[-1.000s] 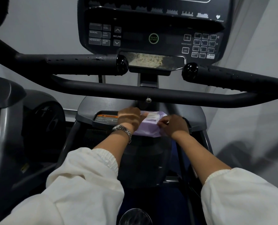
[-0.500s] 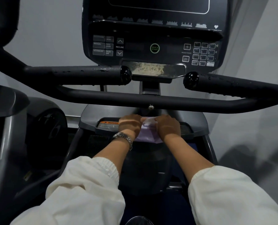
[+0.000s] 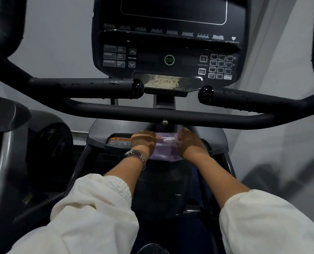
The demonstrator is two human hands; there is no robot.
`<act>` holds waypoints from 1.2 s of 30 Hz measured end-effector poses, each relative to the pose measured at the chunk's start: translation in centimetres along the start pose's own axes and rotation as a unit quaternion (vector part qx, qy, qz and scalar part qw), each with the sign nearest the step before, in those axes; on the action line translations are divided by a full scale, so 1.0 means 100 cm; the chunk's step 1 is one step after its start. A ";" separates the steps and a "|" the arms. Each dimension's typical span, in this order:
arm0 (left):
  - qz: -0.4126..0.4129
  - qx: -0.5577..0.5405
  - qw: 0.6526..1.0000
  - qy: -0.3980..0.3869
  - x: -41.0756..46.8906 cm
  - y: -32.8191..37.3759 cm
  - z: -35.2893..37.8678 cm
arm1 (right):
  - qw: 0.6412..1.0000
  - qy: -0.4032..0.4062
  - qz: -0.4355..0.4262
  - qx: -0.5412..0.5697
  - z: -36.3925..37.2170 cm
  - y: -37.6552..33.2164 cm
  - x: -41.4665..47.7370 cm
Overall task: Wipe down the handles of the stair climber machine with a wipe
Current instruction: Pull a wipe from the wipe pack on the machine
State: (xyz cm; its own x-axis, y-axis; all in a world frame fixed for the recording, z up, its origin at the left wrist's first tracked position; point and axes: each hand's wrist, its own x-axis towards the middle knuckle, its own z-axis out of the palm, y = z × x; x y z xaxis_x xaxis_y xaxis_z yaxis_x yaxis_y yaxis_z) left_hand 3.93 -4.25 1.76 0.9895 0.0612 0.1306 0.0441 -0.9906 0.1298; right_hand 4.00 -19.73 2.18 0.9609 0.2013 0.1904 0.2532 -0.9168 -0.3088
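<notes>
Purple wipe pack [image 3: 163,154] sits just under crossbar [image 3: 116,111], between our two hands. Left hand [image 3: 143,143] grips pack's left end, right hand [image 3: 192,144] grips right end. Fingers curl at top of pack by small white bit [image 3: 168,139]; wipe or flap, we cannot tell. No wipe is out yet, we think.

Handles sit above crossbar, long way side to side: left handle [image 3: 83,87] up-left, right handle [image 3: 253,102] up-right. Each hand is about as near to its own handle.
</notes>
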 end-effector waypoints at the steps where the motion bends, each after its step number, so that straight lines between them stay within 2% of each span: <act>1: -0.001 -0.004 1.000 0.014 -0.001 0.000 0.003 | 1.000 -0.006 -0.005 -0.006 -0.005 0.004 -0.004; 5: 0.037 0.049 0.997 0.047 -0.009 0.002 0.010 | 0.999 -0.021 -0.010 -0.047 -0.019 0.022 -0.021; 8: 0.096 0.108 0.989 0.003 -0.008 0.007 0.013 | 0.999 -0.010 -0.007 -0.049 -0.025 0.035 -0.029; 10: 0.111 0.096 0.989 -0.035 -0.008 0.008 0.015 | 0.999 -0.007 -0.004 -0.051 -0.030 0.038 -0.032; 12: 0.117 0.087 0.989 -0.038 -0.010 0.008 0.017 | 0.999 -0.009 -0.005 -0.047 -0.034 0.038 -0.035; 22: 0.083 0.047 0.995 -0.016 -0.026 0.010 0.026 | 0.998 0.035 -0.045 -0.024 -0.017 0.032 -0.043; 27: 0.058 0.055 0.996 -0.043 -0.027 0.019 0.019 | 0.992 0.051 0.009 0.111 -0.005 0.028 -0.042; 28: 0.060 0.024 0.998 -0.026 -0.032 0.019 0.018 | 0.988 0.057 0.019 0.145 -0.004 0.026 -0.044; 30: 0.049 -0.121 0.991 0.017 -0.048 0.018 0.016 | 0.977 0.074 0.024 0.199 -0.004 0.019 -0.053; 32: 0.008 -0.290 0.956 0.055 -0.068 0.019 0.012 | 0.964 0.102 0.028 0.245 -0.003 0.011 -0.064; 34: -0.024 -0.400 0.916 0.041 -0.084 0.021 0.006 | 0.947 0.127 0.034 0.293 -0.001 0.001 -0.078; 36: -0.018 -0.500 0.866 0.009 -0.100 0.022 0.000 | 0.938 0.142 0.026 0.316 0.000 -0.009 -0.095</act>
State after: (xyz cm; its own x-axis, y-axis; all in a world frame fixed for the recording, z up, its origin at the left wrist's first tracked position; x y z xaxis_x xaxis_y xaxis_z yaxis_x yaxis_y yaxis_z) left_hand -5.86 -7.06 0.71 0.9874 0.1004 0.1225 -0.0746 -0.3874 0.9189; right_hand -5.39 -20.78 0.65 0.9277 -0.0196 0.3729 0.3097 -0.5178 -0.7975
